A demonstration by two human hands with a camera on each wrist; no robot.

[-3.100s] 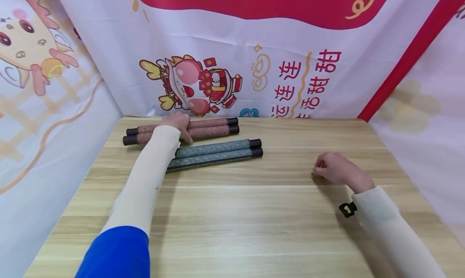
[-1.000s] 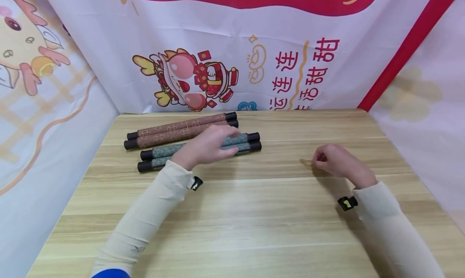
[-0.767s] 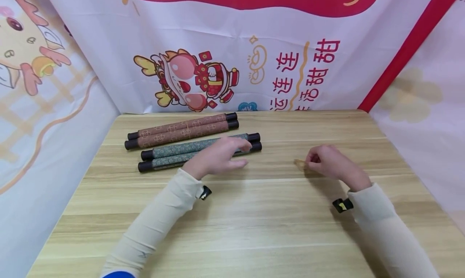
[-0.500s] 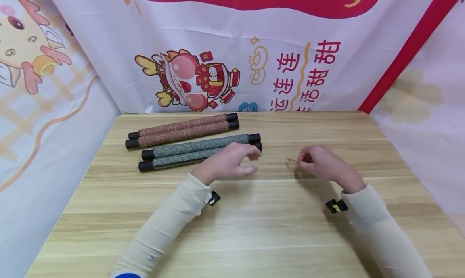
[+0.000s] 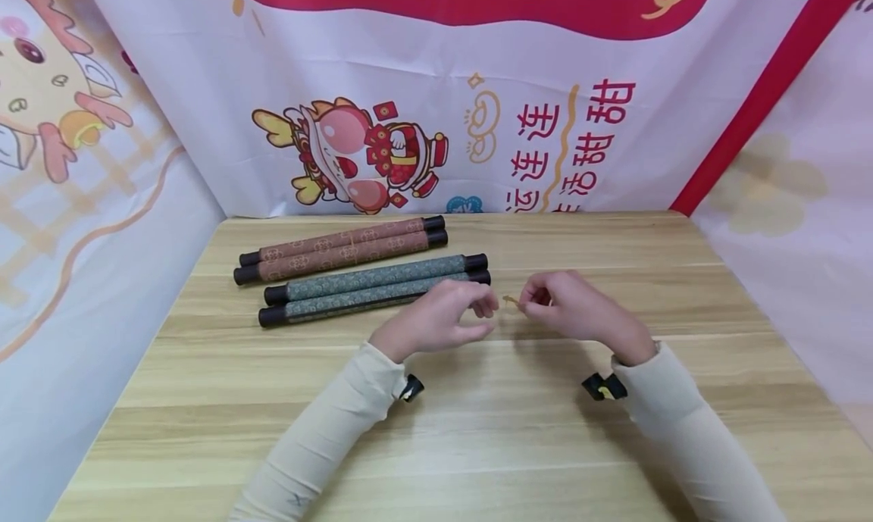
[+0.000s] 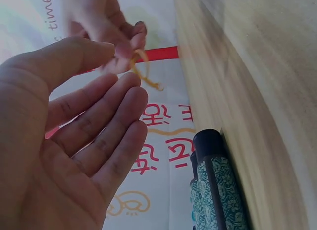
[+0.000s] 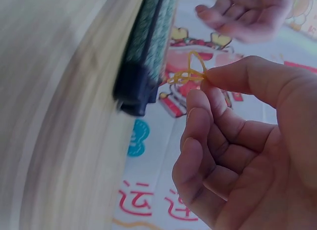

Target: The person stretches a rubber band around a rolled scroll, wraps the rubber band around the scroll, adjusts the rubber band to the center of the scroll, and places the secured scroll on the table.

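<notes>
My right hand [image 5: 576, 310] pinches a yellow rubber band [image 7: 190, 74] between thumb and index finger, above the middle of the table. Loops of the band stick out past the fingertips in the right wrist view. Facing it, my left hand [image 5: 443, 321] has its fingers loosely bent and holds nothing; a small gap separates it from the band. Just behind the left hand lies a pair of green patterned scroll rolls [image 5: 375, 276] with black ends, partly covered by that hand. Farther back rests a brown patterned pair of scroll rolls [image 5: 341, 249], side by side.
The wooden table [image 5: 436, 446] carries the rolls on its back left part. A white printed cloth [image 5: 600, 60] hangs along the back edge, with similar cloths at the left and right sides.
My left hand has left the brown rolls and come right and forward past the green ones. The right hand, pinching the rubber band, has moved left towards it. The rolls lie still.
</notes>
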